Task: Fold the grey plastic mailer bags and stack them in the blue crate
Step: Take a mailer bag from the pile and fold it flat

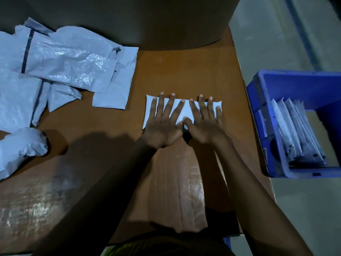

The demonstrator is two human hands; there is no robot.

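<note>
A small folded grey mailer bag lies flat on the brown cardboard work surface at the centre. My left hand presses its left half with fingers spread and straight. My right hand presses its right half the same way, thumbs nearly touching. A loose heap of unfolded grey mailer bags covers the left side of the surface. At the right stands the blue crate, holding several folded bags stood on edge.
A big brown cardboard wall rises behind the work surface. A crumpled grey bag sits near the left edge. Grey floor lies beyond the surface's right edge, where the crate stands.
</note>
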